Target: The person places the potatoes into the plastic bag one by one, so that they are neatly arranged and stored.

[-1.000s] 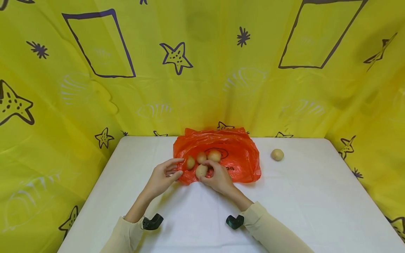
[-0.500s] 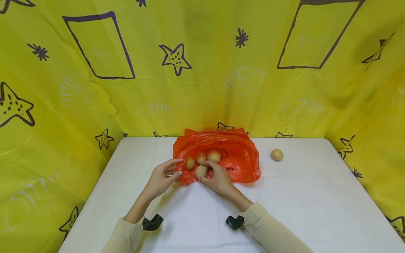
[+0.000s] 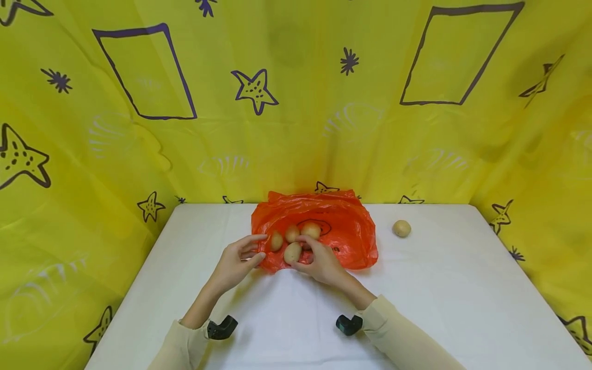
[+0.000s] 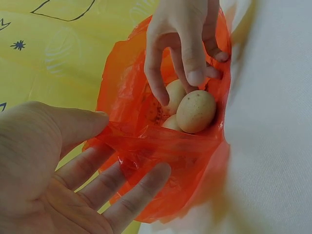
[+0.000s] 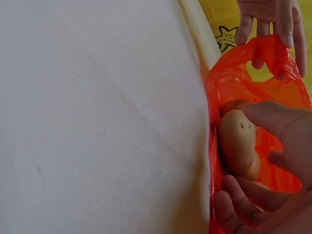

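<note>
A red plastic bag (image 3: 356,231) lies with its mouth facing me, several potatoes inside. My left hand (image 3: 236,263) holds the bag's left rim, thumb on one side and fingers on the other, as the left wrist view (image 4: 73,170) shows. At the mouth sits the nearest potato (image 3: 292,253), pale and speckled. Around it curves my right hand (image 3: 321,261), index finger and thumb spread. A small gap shows between this thumb and the potato (image 4: 196,112) in the left wrist view. Behind are more potatoes (image 3: 310,230), partly hidden by the fingers.
One loose potato (image 3: 402,228) rests to the right of the bag on the white tabletop (image 3: 444,288). A yellow printed curtain (image 3: 296,144) encloses the back and both sides. Dark wrist cameras (image 3: 222,327) stick out from both sleeves.
My right forearm has shifted slightly right, and the right fingers have loosened from the nearest potato, which stays in the bag. The left hand keeps its place. The head view has tilted slightly.
</note>
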Demonstrator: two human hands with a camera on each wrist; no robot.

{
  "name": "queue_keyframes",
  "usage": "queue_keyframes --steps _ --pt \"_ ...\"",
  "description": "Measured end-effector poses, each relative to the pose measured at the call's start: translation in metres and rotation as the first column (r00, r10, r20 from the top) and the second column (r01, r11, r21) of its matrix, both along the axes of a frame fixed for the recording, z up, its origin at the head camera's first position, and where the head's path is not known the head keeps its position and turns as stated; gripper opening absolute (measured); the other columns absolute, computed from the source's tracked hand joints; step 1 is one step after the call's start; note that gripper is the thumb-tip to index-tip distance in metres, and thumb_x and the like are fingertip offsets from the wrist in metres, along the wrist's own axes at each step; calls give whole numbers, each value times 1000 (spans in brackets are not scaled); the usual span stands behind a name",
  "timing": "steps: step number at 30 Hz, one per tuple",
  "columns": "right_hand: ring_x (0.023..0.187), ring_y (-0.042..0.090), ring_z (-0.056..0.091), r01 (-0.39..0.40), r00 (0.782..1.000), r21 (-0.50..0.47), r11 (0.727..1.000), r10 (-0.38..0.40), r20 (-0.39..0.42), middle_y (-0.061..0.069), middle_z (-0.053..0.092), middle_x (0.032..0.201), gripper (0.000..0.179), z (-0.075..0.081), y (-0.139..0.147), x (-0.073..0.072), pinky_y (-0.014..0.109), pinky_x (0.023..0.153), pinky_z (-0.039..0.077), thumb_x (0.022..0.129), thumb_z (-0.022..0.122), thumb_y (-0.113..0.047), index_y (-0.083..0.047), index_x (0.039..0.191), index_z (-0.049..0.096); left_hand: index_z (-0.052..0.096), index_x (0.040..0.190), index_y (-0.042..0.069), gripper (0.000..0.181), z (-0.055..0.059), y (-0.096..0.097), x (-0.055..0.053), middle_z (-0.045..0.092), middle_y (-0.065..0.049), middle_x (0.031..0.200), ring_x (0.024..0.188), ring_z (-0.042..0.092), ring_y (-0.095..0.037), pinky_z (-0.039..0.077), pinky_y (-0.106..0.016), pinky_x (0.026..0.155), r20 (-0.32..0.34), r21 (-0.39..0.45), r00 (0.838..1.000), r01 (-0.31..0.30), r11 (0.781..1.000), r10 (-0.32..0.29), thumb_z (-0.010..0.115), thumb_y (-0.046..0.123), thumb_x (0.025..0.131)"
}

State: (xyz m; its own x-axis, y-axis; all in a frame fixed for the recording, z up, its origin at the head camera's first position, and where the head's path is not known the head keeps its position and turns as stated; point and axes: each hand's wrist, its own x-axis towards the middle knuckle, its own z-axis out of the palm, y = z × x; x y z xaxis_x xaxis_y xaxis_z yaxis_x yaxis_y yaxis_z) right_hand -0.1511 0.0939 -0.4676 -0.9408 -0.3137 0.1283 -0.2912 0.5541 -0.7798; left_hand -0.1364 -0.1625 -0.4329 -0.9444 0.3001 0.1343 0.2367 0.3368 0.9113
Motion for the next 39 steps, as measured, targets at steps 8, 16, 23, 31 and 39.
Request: queue_keyframes --steps 8,16,23,31,39 --pt "71 19 53 -21 998 55 998 24 -51 6 67 114 65 16 5 8 33 67 42 83 88 -23 -11 139 59 64 135 7 43 -1 -1 -1 70 -19 123 107 72 -35 62 -31 83 1 3 1000 -4 1000 4 73 2 94" --pt "99 32 64 -73 992 20 997 75 -97 10 67 124 63 22 13 11 48 84 57 84 87 -22 -8 138 59 64 135 7 43 -1 0 -1 71 -19 122 107 72 -35 62 -32 82 15 0 1000 -3 1000 3 73 2 94" --pt "106 36 63 -143 980 29 989 146 -132 13 65 130 63 32 24 16 55 91 55 84 87 -23 -8 138 59 64 136 8 43 -1 0 -1 70 -18 123 108 72 -35 62 -32 83 16 -14 1000 -5 1000 5 74 4 94" --pt "125 30 59 -189 952 61 980 199 -233 7 64 135 64 45 39 19 48 105 51 83 88 -21 -7 139 60 65 136 9 43 -2 1 -2 70 -17 123 108 72 -34 62 -32 83 27 -23 1000 -7 1000 8 73 4 94" --pt "114 22 62 -235 908 41 971 235 -347 1 65 131 61 57 50 20 42 94 57 83 89 -18 -9 136 61 65 135 10 42 -2 1 -2 70 -17 124 109 72 -34 61 -32 84 16 -34 1000 -11 999 11 74 5 94"
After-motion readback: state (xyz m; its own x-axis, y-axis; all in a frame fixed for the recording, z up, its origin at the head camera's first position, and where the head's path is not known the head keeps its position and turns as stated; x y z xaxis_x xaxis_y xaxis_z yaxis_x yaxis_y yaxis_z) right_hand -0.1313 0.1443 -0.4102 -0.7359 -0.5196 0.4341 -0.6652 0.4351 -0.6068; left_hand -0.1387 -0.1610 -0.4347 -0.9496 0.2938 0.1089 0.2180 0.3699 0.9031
